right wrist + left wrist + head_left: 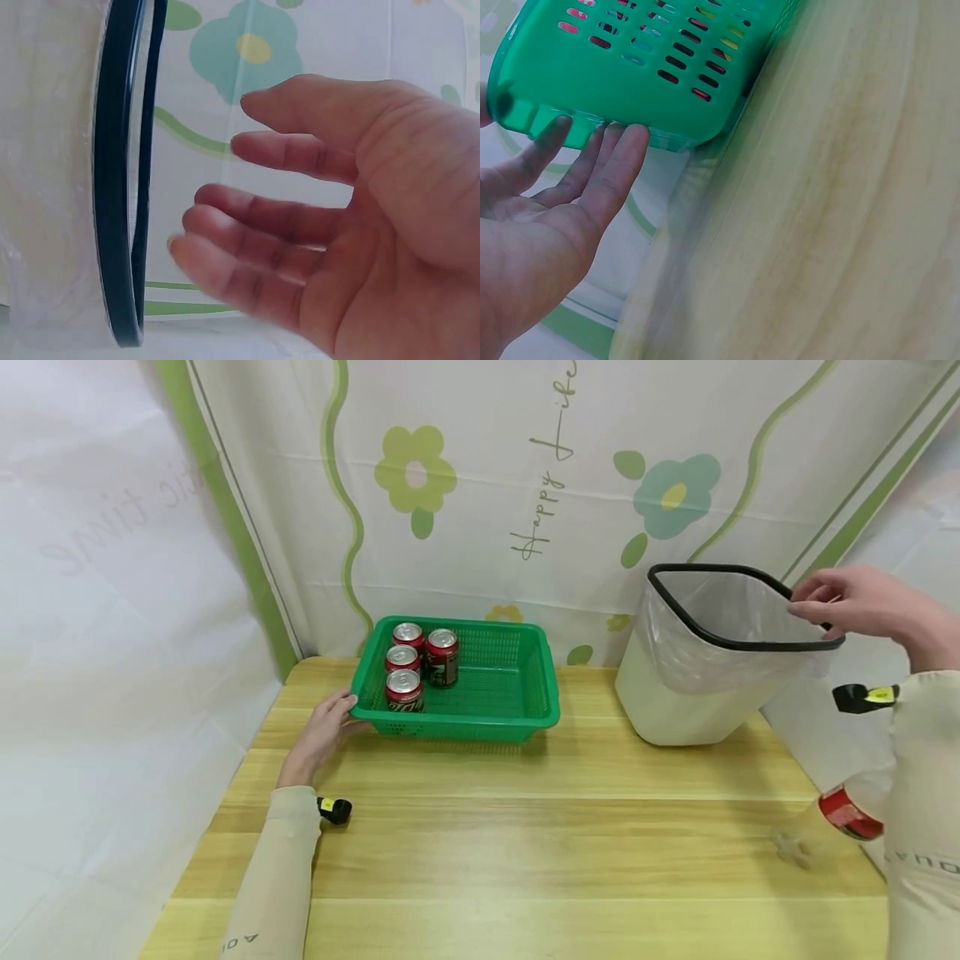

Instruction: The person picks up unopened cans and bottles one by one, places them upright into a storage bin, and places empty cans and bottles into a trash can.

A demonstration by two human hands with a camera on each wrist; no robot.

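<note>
At the near left corner of a green plastic basket (pixel 487 722), my left hand (pixel 324 731) holds the rim. The left wrist view shows the fingers (pixel 619 169) against the underside of the rim, with the thumb mostly out of frame. Several red and black soda cans (pixel 405 687) stand upright in the basket's left half. My right hand (pixel 862 602) is over the right side of a white trash bin (pixel 667 693), its fingers loosely bent. In the right wrist view nothing lies between the fingers (pixel 225 262), which are beside the bin's black rim (pixel 114 187).
A blurred clear plastic bottle (pixel 851 810) with a red label is tilted at the table's right edge, partly behind my right sleeve (pixel 926 793). The bin has a clear liner (pixel 675 652). A printed curtain (pixel 480 485) hangs behind the wooden table (pixel 525 843).
</note>
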